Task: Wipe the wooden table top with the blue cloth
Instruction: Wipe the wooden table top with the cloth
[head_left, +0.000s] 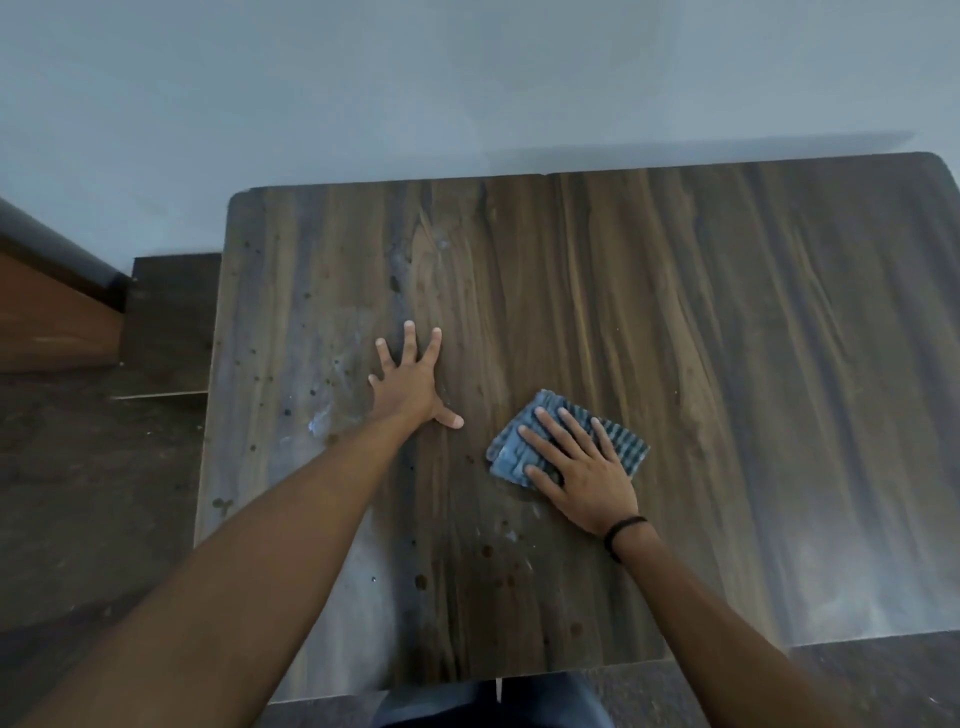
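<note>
The wooden table top (727, 338) fills most of the view, dark brown with streaky grain, small dark spots and pale smears on its left half. A folded blue ribbed cloth (621, 436) lies on it right of centre. My right hand (579, 470) presses flat on the cloth, fingers spread, a black band at the wrist. My left hand (410, 382) rests flat on the bare wood left of the cloth, fingers apart, holding nothing.
A pale grey wall (467, 78) runs behind the table's far edge. Dark floor (78, 493) lies to the left, with a brown wooden piece (47, 322) at the far left. The table's near edge is by my legs.
</note>
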